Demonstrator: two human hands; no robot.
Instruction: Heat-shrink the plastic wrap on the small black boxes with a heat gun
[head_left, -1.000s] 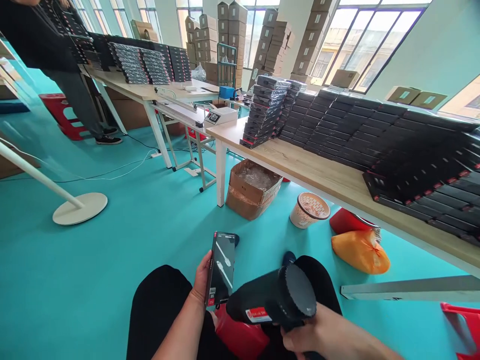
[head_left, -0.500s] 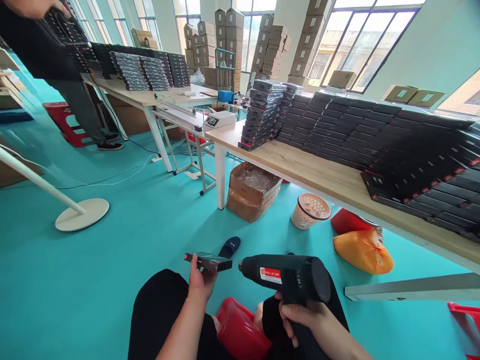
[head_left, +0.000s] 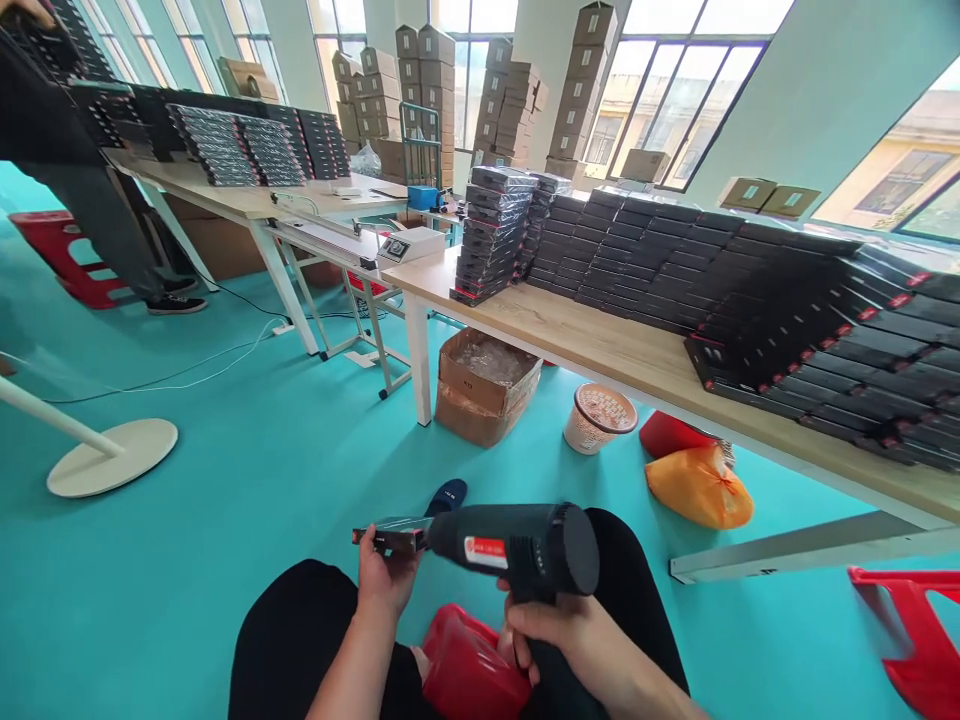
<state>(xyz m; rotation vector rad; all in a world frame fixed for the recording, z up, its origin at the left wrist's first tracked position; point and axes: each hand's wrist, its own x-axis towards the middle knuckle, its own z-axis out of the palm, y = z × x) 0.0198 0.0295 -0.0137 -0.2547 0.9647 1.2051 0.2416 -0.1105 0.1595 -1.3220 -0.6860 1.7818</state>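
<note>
Two solid grips: left hand [head_left: 386,582] on the slim box [head_left: 395,541], right hand [head_left: 553,622] on the heat gun [head_left: 519,545], so sweep evenly.

The left hand [head_left: 386,583] held a thin box [head_left: 386,540] in front of the bench [head_left: 570,325], and the right hand [head_left: 551,628] gripped a heat gun [head_left: 517,548], its nozzle pointed at the box's near end; whether they touched was unclear. Black stacks [head_left: 637,255] covered much of the bench. Beneath it sat a carton [head_left: 480,395], with a basket [head_left: 596,425] and an orange bag [head_left: 697,485] near its front edge. Well left of it stood a person [head_left: 105,220].
</note>
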